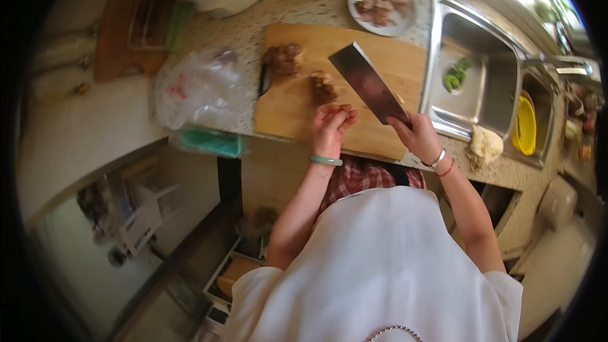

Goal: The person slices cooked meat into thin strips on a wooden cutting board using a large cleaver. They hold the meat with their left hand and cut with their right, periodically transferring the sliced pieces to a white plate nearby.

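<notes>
My right hand (418, 138) grips the handle of a cleaver (366, 82), its broad blade angled up and left above the wooden cutting board (288, 109). My left hand (330, 125), a pale green bangle on its wrist, is over the board's near side with its fingers curled together. Whether a small piece is between those fingers is hard to make out. Just beyond them lies a brown, meat-like chunk (323, 87). A larger brown lump (285, 59) sits at the board's far left.
A white plate (405, 20) of cut meat pieces stands behind the board. To the right is a steel sink (465, 111) with green vegetables, a yellow basket (525, 128) and a pale cloth (486, 145) on its near edge. A clear plastic bag (202, 92) lies left.
</notes>
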{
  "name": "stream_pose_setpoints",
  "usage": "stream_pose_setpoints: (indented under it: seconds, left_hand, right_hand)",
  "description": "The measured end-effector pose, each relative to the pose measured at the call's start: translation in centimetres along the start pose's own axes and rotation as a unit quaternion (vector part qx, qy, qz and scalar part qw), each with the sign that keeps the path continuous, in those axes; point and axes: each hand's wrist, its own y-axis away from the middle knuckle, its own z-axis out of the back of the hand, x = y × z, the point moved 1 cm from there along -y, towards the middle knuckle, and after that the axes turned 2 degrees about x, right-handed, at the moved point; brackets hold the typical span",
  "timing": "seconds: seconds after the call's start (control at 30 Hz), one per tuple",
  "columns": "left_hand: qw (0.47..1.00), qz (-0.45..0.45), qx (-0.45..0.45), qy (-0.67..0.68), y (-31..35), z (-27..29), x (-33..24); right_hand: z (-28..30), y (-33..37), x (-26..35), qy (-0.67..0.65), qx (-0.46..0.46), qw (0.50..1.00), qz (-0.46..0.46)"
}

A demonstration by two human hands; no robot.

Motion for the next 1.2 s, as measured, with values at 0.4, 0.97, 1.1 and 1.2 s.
stream_pose_setpoints:
  seconds: [0.4,0.97,1.1,1.2]
  left_hand:
    - [0.936,-0.131,-0.248,0.212,4.9,16.2,-7.9]
    - [0.708,-0.24,0.059,-0.662,-2.6,-2.7,2.9]
    - [0.696,-0.203,0.064,-0.686,-3.1,-2.8,3.2]
    - [0.701,-0.2,0.051,-0.683,-3.3,-2.6,3.9]
  right_hand:
    - [-10.0,-3.3,9.2,0.089,0.176,0.962,0.188]
    - [0.4,2.6,1.3,0.065,-0.128,0.989,-0.021]
    - [-0.4,2.7,0.2,0.084,-0.122,0.989,-0.011]
    - [-1.2,2.6,0.4,0.068,-0.123,0.99,0.011]
